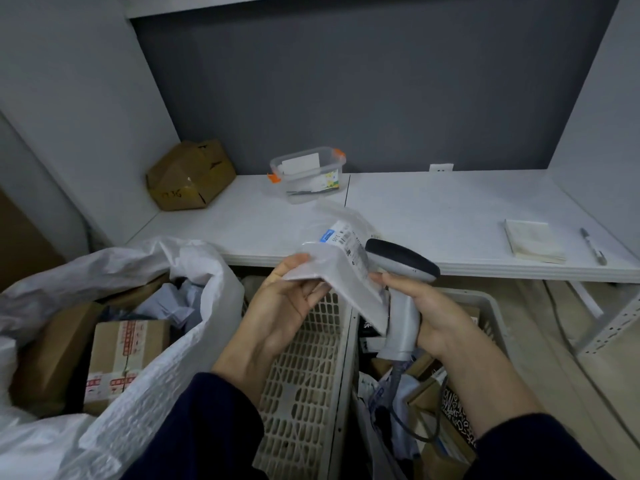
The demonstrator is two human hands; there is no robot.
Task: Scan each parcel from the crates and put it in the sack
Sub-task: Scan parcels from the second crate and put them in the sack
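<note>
Sack (156,375) gaped at our left, boxes (128,348) inside; our left hand (277,306) pinched a white parcel (332,268) just off the near edge of the counter (433,209), and our right hand (436,320) gripped the scanner (401,261) above the crates (304,375).

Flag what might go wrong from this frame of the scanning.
1. The label curls over the bent parcel right beside the scanner; the read may fail.
2. The left hand pinches only one edge, so the parcel could slip into the crate, not the sack.
3. The cable loops among parcels in the right crate and might snag.
</note>
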